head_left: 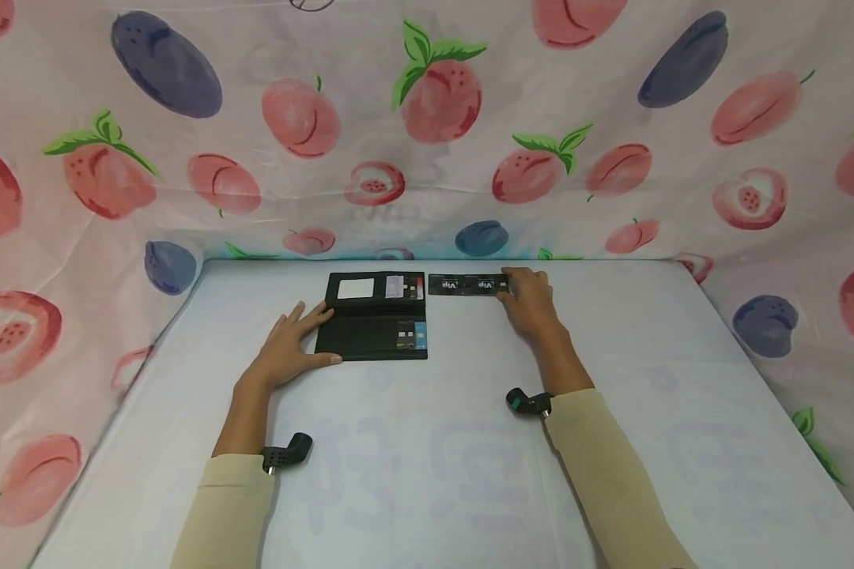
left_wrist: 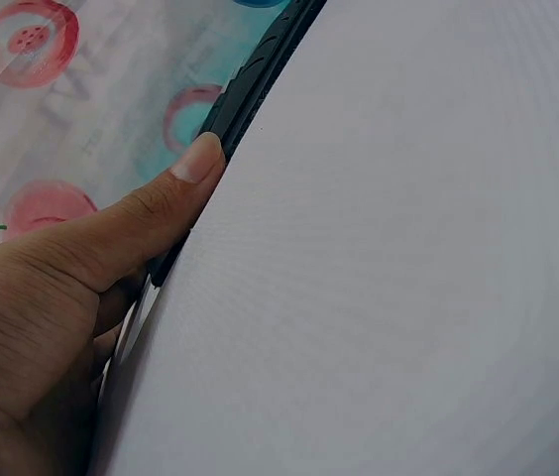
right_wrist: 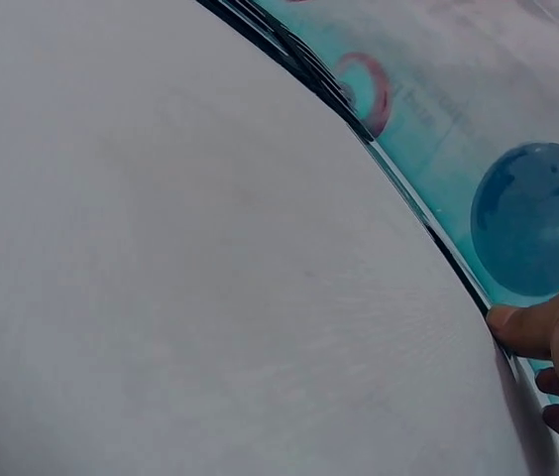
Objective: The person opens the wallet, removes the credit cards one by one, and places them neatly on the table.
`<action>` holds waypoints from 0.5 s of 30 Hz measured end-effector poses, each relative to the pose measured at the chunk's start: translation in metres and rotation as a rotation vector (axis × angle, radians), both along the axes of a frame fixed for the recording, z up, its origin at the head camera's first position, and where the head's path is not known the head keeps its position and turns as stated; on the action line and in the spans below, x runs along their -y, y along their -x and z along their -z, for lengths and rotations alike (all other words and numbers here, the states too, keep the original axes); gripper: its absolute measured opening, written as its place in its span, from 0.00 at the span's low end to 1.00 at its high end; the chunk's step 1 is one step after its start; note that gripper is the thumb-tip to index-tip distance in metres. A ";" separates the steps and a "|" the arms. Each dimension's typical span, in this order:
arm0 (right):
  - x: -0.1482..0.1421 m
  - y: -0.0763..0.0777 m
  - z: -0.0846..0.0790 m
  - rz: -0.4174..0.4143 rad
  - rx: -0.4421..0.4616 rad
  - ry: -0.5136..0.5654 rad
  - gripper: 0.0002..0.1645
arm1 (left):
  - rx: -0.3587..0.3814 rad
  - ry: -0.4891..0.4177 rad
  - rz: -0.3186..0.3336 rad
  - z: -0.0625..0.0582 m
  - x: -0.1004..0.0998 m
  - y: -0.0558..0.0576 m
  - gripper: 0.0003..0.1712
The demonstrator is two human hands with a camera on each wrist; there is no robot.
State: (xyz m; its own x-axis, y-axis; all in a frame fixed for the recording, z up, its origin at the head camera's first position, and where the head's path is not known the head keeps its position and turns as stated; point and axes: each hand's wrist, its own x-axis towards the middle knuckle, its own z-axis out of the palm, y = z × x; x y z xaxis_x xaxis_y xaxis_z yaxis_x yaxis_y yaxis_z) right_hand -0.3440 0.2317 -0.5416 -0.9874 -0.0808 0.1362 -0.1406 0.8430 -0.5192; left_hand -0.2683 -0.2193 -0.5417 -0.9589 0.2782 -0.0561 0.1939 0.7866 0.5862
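A black card wallet (head_left: 359, 336) lies unfolded on the white table, its upper and lower halves showing. White and dark cards (head_left: 403, 287) sit in the upper half's slots; dark and blue cards (head_left: 411, 335) are in the lower half. My left hand (head_left: 288, 344) spreads over the wallet's left side, thumb along the lower edge and fingertips near the fold. To the wallet's right, black cards marked "Vip" (head_left: 462, 285) lie in a row. My right hand (head_left: 531, 304) pinches the black card at the row's right end, thumb at its near edge, fingers at its far edge.
The table (head_left: 427, 490) is covered in white, with faint markings showing through. A fruit-patterned curtain (head_left: 370, 95) rises behind its back edge and down both sides. Black wrist cameras (head_left: 288, 452) are strapped on both forearms.
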 end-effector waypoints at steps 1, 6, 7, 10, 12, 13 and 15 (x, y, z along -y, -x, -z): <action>-0.001 0.000 0.000 0.002 0.000 0.005 0.32 | -0.001 0.000 0.002 0.000 0.000 0.000 0.57; -0.004 0.000 -0.001 0.009 0.010 0.034 0.33 | -0.009 -0.003 0.014 0.000 0.000 0.000 0.57; -0.005 0.000 -0.001 0.012 0.012 0.043 0.33 | -0.011 -0.003 0.016 0.001 0.000 0.001 0.57; -0.008 0.000 -0.001 0.016 0.014 0.055 0.33 | -0.014 -0.004 0.019 0.001 0.001 0.001 0.57; -0.010 0.000 0.000 0.019 0.013 0.057 0.33 | -0.014 -0.003 0.018 0.001 0.001 0.001 0.57; -0.011 0.001 0.000 0.023 0.013 0.059 0.33 | -0.013 -0.002 0.017 0.001 0.001 0.001 0.57; -0.013 0.001 0.001 0.034 0.016 0.069 0.33 | -0.010 -0.003 0.015 0.001 0.001 0.002 0.57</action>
State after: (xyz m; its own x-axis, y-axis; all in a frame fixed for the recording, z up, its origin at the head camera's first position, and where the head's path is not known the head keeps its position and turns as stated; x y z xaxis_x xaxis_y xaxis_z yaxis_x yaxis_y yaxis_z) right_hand -0.3449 0.2447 -0.5421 -0.9915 -0.0386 0.1244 -0.1040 0.8096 -0.5778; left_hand -0.2699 -0.2204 -0.5428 -0.9550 0.2932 -0.0455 0.2120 0.7817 0.5866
